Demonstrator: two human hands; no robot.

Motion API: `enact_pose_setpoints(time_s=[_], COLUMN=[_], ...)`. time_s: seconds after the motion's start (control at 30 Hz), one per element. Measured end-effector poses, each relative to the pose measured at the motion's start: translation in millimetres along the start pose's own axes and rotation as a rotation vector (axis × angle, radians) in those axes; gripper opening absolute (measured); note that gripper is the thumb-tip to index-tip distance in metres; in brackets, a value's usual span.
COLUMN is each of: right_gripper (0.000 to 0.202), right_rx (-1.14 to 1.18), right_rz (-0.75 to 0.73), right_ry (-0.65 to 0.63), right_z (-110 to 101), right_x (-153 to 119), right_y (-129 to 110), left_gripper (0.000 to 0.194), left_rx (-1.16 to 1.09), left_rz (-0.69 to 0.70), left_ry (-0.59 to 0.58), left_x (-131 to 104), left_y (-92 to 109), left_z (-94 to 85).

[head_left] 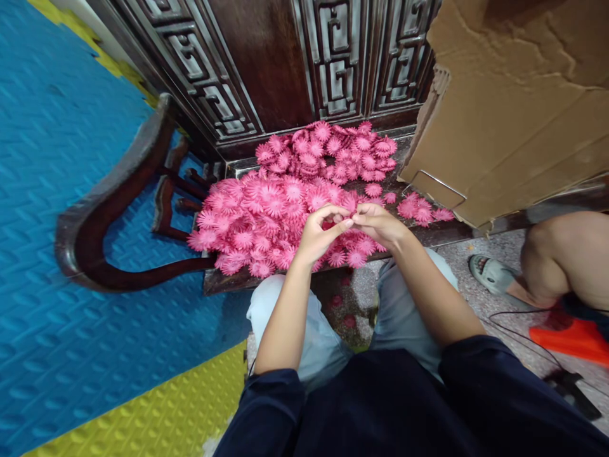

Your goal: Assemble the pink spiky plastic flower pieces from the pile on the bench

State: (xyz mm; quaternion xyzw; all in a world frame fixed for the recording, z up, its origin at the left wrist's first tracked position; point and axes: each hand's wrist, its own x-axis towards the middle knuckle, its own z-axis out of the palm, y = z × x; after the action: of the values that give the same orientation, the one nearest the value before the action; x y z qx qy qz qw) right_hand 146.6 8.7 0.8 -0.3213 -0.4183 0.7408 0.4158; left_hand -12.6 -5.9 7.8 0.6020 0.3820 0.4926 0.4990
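Many pink flower-shaped pieces (266,209) lie heaped on a dark wooden bench (223,281). Over the front right part of the heap, my left hand (320,233) and my right hand (379,223) meet at the fingertips. Both hands are pinched around a small pink piece (351,214), which the fingers mostly hide. Behind the heap, smaller and darker pink flowers (328,152) are piled near the bench back. A few flat pink ones (421,208) lie to the right of my right hand.
Brown cardboard (518,120) with a metal wire loop (440,185) stands at the right. The curved armrest (90,247) is at the left. At the right are another person's bare leg (566,254), a grey shoe (492,273) and black cables. Pink pieces lie on the floor below.
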Motion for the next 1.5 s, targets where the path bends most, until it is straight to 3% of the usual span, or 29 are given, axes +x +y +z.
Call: enact_pose_setpoints(time_s=[0.53, 0.8, 1.07, 1.2, 1.3, 1.4, 1.5], right_gripper=[0.032, 0.03, 0.035, 0.036, 0.035, 0.032, 0.029], right_rx=[0.04, 0.082, 0.054, 0.102, 0.112, 0.118, 0.107], right_rz=[0.003, -0.026, -0.066, -0.089, -0.111, -0.122, -0.134], right_ry=[0.038, 0.052, 0.137, 0.175, 0.213, 0.249, 0.295], right_z=[7, 5, 1, -1, -4, -12, -19], right_x=[-3, -2, -1, 1, 2, 3, 4], right_y=[-7, -5, -5, -3, -2, -3, -4], left_gripper=[0.015, 0.03, 0.038, 0.041, 0.039, 0.037, 0.028], left_rx=[-0.044, -0.277, -0.298, -0.322, -0.297, -0.213, 0.089], left_rz=[-0.046, -0.158, -0.11, -0.079, -0.053, -0.002, 0.099], left_ry=[0.13, 0.196, 0.371, 0.405, 0.431, 0.533, 0.672], left_x=[3, 6, 8, 8, 10, 10, 7], left_y=[-6, -7, -10, -13, -16, -14, -7], left_z=[-7.1, -6.9, -8.9, -7.6, -10.0, -17.6, -23.7])
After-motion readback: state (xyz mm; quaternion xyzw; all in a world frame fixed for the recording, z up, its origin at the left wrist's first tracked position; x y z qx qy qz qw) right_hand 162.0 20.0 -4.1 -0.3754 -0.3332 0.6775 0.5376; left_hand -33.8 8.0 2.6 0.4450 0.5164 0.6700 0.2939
